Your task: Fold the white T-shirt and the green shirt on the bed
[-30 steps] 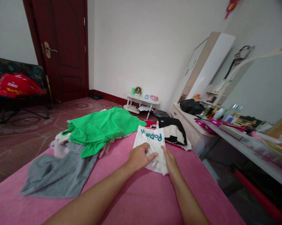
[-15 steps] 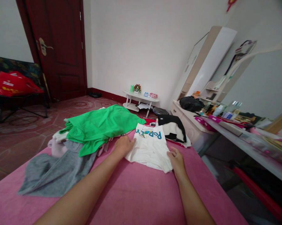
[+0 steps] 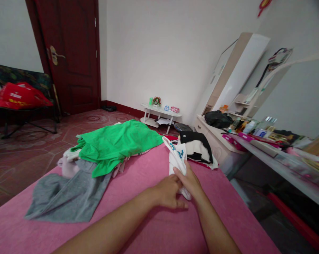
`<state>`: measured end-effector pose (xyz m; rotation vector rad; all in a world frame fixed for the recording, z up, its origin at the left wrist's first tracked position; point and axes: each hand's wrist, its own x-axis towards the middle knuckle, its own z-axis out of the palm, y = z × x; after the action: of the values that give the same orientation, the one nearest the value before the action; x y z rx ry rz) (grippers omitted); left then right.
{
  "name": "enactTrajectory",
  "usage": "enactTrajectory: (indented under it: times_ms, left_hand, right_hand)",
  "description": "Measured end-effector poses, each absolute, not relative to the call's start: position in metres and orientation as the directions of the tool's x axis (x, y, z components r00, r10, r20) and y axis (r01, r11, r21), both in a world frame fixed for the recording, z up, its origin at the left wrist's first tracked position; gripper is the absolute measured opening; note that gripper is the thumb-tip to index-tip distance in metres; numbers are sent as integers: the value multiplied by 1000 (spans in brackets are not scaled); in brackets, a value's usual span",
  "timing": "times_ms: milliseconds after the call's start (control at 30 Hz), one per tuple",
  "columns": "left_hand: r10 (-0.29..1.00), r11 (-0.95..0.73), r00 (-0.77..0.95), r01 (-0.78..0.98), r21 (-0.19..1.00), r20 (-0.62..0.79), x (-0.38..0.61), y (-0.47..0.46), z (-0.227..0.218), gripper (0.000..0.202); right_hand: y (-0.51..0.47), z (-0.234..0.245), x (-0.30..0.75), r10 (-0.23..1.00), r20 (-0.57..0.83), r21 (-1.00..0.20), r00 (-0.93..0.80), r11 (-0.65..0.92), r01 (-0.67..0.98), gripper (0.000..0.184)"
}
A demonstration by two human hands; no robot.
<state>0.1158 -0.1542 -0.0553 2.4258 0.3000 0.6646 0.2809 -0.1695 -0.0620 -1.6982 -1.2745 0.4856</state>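
Observation:
A small white shirt with blue lettering [image 3: 176, 157] lies bunched into a narrow strip on the pink bed cover [image 3: 154, 225]. My right hand [image 3: 189, 180] is closed on its near end, thumb on top. My left hand [image 3: 166, 192] is curled beside it, fingers tucked under the same end of the cloth. The two hands touch each other.
A pile of clothes lies to the left: a green shirt [image 3: 117, 143] over a grey garment [image 3: 66, 195]. A black-and-white garment [image 3: 198, 148] sits behind the white shirt. At the right are a cluttered dresser [image 3: 257, 143] and mirror. A dark red door [image 3: 71, 56] is at the back left.
The white shirt was spread flat half a second ago; now it is gathered into a narrow strip. Both hands have come together at its near end.

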Motion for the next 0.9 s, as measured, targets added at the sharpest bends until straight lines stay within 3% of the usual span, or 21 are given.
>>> enactTrajectory:
  times_ms: [100,167,267,333,533,733,900]
  left_hand:
    - [356,-733,845,-12,680,399,121,-159,-73,33]
    - [528,-599,756,8,801,387,122,-149,-83,26]
    - [838,-334,479,73,940,261,119,-125,-96,33]
    - [915,-252,347,98,963,205,117,-111,-101,36]
    - [897,-321,351,96,942,270,116,-107,-109,34]
    - [863,-414,395,195,889,315,118,-113,-109,37]
    - [867,-425,403,291,857,293,119,-112,-108,38]
  right_hand:
    - [-161,-68,283,906,225,-810,359,-31,586,67]
    - [-156,-73,286,922,212,-849,324,9,529,54]
    - [-156,-73,285,922,245,-854,301,58,517,44]
    - [-163,-62,279,921,274,-836,279,85,542,42]
    - [-172,15,280,964,214,-816,159,87,571,44]
    - [-113,104,340,829,461,-485,316,-62,872,49]
    - [-58,127,383,682,580,-259,444,-362,895,48]
